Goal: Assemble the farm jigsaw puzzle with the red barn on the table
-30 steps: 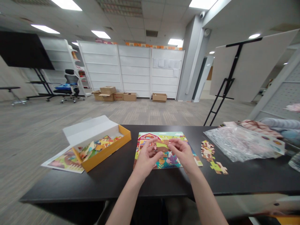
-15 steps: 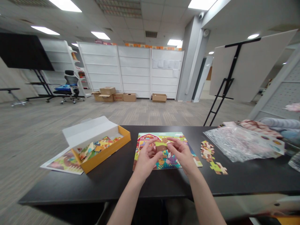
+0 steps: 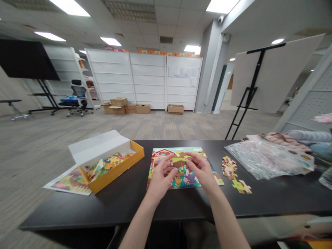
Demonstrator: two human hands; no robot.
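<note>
A colourful farm puzzle board (image 3: 192, 180) lies on the black table in front of me, with a red barn at its upper left. Over its middle, a green and brown puzzle piece (image 3: 179, 162) is pinched between my left hand (image 3: 163, 174) and my right hand (image 3: 200, 170). The fingers of both hands are curled around its two sides. My hands and the piece hide part of the board. Joined loose pieces (image 3: 229, 168) in brown, white and green lie to the right of the board.
An orange box (image 3: 118, 174) with more pieces stands at the left, its white lid open, over a printed sheet (image 3: 70, 181). Clear plastic packaging (image 3: 267, 159) lies at the right, near pink and grey fabric rolls. The table's front edge runs below my forearms.
The held piece looks flatter and my fingers have shifted slightly around it. The whole view has moved a little; the box and loose pieces stay in place.
</note>
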